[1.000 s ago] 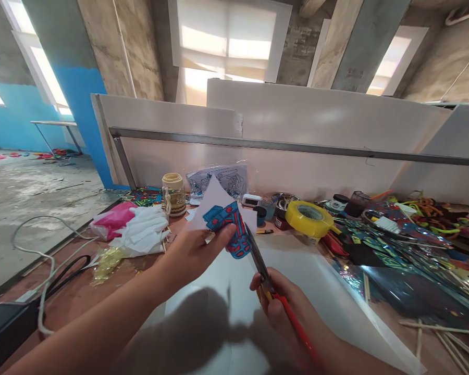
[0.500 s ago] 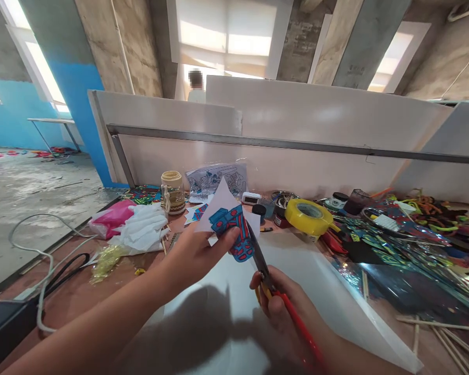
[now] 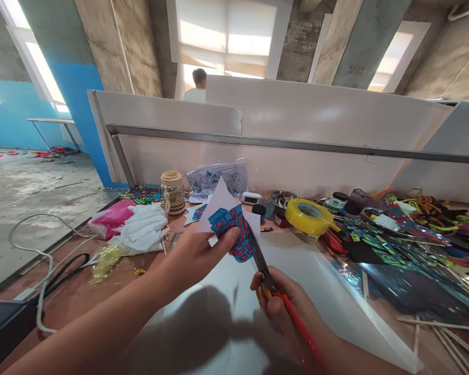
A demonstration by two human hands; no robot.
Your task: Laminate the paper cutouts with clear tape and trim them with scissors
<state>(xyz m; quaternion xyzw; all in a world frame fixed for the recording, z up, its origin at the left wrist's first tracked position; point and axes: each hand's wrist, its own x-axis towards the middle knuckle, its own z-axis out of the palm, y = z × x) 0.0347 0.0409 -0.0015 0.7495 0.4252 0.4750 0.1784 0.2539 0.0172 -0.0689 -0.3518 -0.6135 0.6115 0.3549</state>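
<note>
My left hand (image 3: 195, 255) pinches a piece of white paper with a blue and red coloured figure (image 3: 231, 225), held up above the table. My right hand (image 3: 283, 307) is closed round the red handles of a pair of scissors (image 3: 260, 260). The scissor blades point up and touch the right edge of the coloured figure. Below both hands lies a large white sheet (image 3: 297, 281) on the table.
A yellow tape roll (image 3: 308, 216), small jars and a beige cup (image 3: 172, 191) stand at the back. White gloves and a pink bag (image 3: 135, 226) lie left. Shiny coloured cut-outs and wooden sticks (image 3: 406, 260) cover the right side. A person stands behind the partition (image 3: 197, 86).
The paper and scissors have hardly moved; the view shifted slightly. A person behind the partition has come into sight.
</note>
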